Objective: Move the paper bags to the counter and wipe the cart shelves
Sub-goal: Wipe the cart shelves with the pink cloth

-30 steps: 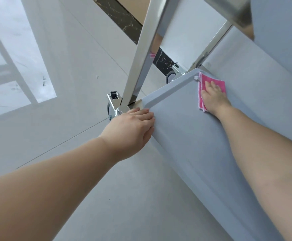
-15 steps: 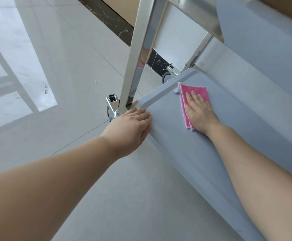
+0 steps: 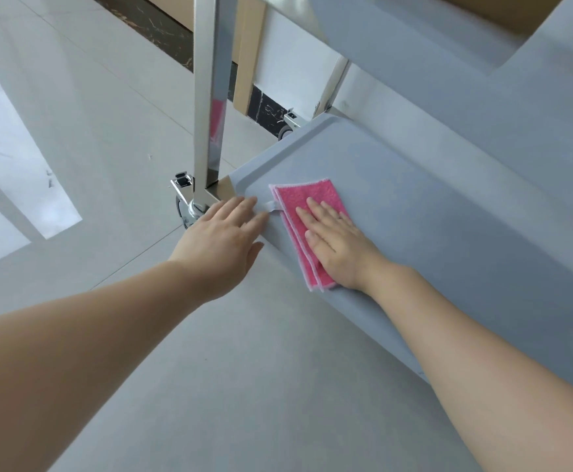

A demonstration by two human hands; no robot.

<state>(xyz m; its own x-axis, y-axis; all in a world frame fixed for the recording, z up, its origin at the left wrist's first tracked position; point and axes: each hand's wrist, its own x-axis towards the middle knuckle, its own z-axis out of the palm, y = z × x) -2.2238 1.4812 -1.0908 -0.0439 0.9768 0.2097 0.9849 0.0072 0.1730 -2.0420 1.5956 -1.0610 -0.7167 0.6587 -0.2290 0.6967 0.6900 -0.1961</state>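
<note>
R hand (image 3: 338, 247) flat on pink cloth (image 3: 307, 212) on bottom shelf (image 3: 448, 233), L hand (image 3: 225, 233) open, fingers on shelf corner

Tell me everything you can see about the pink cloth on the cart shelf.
The pink cloth is a folded, textured rag with paler pink stitched edges; at least two layers show along its left side. A small pale loop tag sticks out of its upper left corner. It lies flat on the grey bottom shelf, near the front left corner by the metal post. The right hand presses on it with straight fingers; the left hand rests on the shelf rim beside it.
</note>
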